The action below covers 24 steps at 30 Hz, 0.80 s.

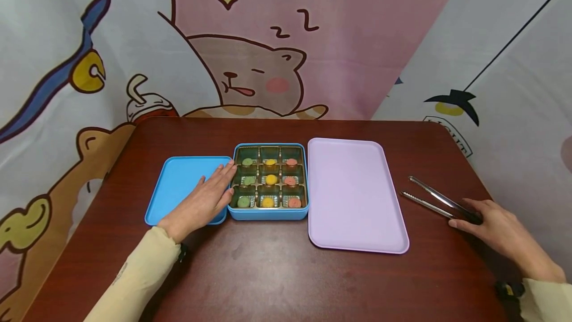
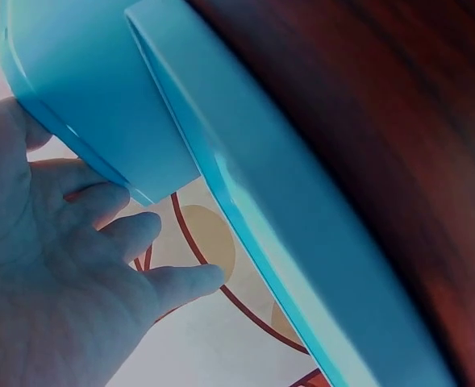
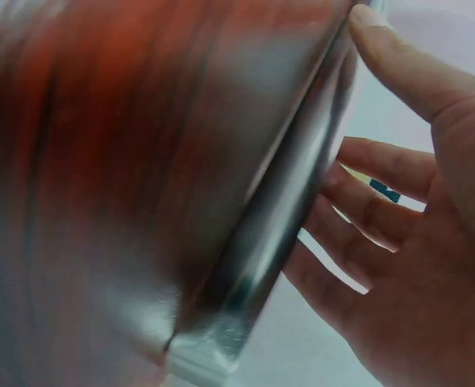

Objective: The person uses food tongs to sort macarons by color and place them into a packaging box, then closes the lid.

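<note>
On the table sits a blue box (image 1: 268, 214) with a gold divided insert; its compartments hold small round pieces in green (image 1: 243, 202), yellow (image 1: 271, 179) and pink (image 1: 294, 202). My left hand (image 1: 198, 207) reaches over a blue lid (image 1: 180, 178), its extended fingertips touching the box's left side. The left wrist view shows those fingers (image 2: 136, 234) against the box wall (image 2: 108, 89), beside the lid's edge (image 2: 277, 177). At the far right, my right hand (image 1: 505, 227) holds metal tongs (image 1: 440, 198) between thumb and fingers near the rear end, their arms spread apart and tips pointing left.
A pale purple tray (image 1: 357, 193) lies flat just right of the box, between it and the tongs. The brown table (image 1: 259, 272) ends at a cartoon-printed cloth (image 1: 357, 39) behind and at the sides.
</note>
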Each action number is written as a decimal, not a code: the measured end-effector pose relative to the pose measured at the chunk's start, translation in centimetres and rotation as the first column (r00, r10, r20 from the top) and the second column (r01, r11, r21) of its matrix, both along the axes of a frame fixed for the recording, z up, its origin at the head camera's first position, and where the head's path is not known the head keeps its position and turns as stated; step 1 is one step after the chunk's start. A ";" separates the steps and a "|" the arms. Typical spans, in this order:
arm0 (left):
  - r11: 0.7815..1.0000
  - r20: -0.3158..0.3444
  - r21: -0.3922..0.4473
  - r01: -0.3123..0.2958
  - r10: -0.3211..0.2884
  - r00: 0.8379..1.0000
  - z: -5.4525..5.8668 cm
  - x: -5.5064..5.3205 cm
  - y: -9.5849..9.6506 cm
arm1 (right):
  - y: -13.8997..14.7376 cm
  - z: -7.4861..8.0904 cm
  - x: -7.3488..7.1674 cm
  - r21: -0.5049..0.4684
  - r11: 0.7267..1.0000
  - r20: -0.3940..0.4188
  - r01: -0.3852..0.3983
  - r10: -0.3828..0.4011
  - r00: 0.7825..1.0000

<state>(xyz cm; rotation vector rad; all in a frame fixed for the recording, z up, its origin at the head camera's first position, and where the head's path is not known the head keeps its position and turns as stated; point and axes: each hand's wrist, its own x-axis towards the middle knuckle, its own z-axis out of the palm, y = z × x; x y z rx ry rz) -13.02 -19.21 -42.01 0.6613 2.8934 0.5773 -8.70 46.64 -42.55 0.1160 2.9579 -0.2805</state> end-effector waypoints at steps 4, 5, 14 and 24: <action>1.000 -0.019 -0.016 -0.001 0.001 1.000 0.1 0.0 0.1 | -1.1 0.6 0.4 -0.011 1.000 -0.072 -0.007 0.006 0.997; 1.000 -0.027 -0.022 -0.002 0.002 1.000 0.1 0.0 0.1 | -1.5 0.8 0.4 -0.016 1.000 -0.095 -0.016 0.014 0.995; 1.000 -0.076 -0.009 -0.013 0.013 0.997 0.1 0.1 0.0 | -6.8 2.9 0.4 -0.124 0.979 -0.289 -0.159 0.118 0.950; 0.997 -0.168 0.027 -0.070 0.073 0.983 0.5 0.3 -0.4 | -14.1 3.7 -0.1 -0.081 0.921 -0.494 -0.381 0.295 0.818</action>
